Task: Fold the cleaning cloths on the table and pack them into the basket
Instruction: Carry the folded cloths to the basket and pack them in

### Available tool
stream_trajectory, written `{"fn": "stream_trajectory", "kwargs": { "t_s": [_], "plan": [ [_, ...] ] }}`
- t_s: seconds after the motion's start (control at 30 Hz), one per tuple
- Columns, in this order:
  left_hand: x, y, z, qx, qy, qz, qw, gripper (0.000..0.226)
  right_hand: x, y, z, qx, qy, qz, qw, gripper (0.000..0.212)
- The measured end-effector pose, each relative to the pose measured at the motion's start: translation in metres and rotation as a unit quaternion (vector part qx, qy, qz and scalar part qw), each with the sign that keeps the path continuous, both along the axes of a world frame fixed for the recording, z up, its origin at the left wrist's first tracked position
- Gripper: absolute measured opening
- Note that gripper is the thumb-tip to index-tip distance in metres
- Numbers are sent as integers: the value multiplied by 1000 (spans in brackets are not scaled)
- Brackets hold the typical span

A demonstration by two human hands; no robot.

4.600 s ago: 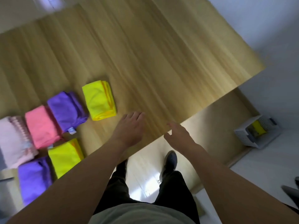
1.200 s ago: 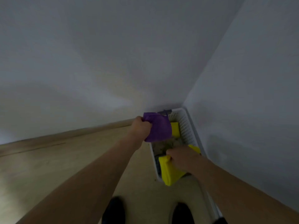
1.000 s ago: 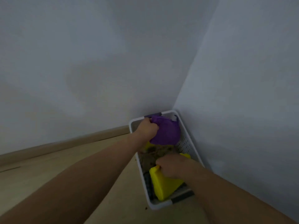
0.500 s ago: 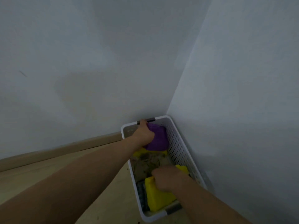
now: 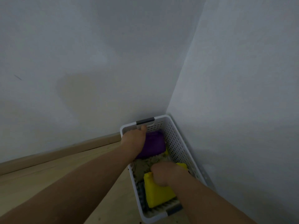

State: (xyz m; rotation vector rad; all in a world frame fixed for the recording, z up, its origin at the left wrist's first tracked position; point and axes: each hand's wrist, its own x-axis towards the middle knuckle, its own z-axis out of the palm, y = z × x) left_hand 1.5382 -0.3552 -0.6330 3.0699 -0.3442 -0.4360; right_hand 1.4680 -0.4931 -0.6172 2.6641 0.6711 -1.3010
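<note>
A white perforated basket (image 5: 178,143) stands on the floor in the room's corner. My left hand (image 5: 133,139) reaches into its far end and grips a folded purple cloth (image 5: 153,145), which lies low inside. My right hand (image 5: 165,174) grips a folded yellow cloth (image 5: 157,193) at the basket's near end. Between them lies an olive-brown cloth (image 5: 146,165). A sliver of another yellow cloth (image 5: 166,152) shows under the purple one.
Grey walls (image 5: 242,94) close in behind and to the right of the basket. A wooden skirting board (image 5: 56,152) runs along the back wall. Light wooden floor (image 5: 48,175) lies to the left.
Over the last second both hands have lowered their cloths deeper into the basket. The purple one has gone from above the rim to inside the far end, the yellow one settled at the near end.
</note>
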Motion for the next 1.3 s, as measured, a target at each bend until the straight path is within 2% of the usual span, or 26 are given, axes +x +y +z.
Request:
{"fn": "stream_trajectory", "kwargs": {
  "t_s": [0.07,0.13,0.17,0.3,0.5,0.63,0.7,0.77,0.83,0.97,1.1,1.23,1.3],
  "plan": [
    [-1,5,0,35,6,-96,995,51,2,0,-1,-5,-2,-2,1000,30],
    [-1,10,-1,112,34,-207,971,49,6,4,0,-10,-12,3,1000,33],
    [-1,12,-2,153,58,-233,959,49,8,5,0,-9,-14,7,1000,34],
    [0,12,-3,249,166,-176,938,58,12,7,-1,1,-28,11,1000,34],
    [0,9,1,243,202,-154,936,57,13,11,-6,1,-39,38,999,32],
    [1,12,8,232,229,-155,932,41,16,11,-8,19,-45,36,998,31],
    [3,17,15,229,235,-166,930,29,18,10,-3,50,-71,44,995,23],
    [6,25,21,208,199,-182,940,24,24,9,3,86,-125,61,987,15],
    [8,34,25,173,158,-192,953,26,30,9,8,107,-163,66,979,20],
    [2,54,30,113,102,-194,969,27,42,16,6,116,-160,71,978,24],
    [-10,69,44,117,-29,-226,967,29,57,20,0,103,-172,78,976,25],
    [-16,86,52,80,-115,-198,970,40,74,28,-6,90,-226,78,967,27],
    [-20,95,49,60,-121,-178,975,49,82,34,-9,97,-261,76,957,30]
  ]
}}
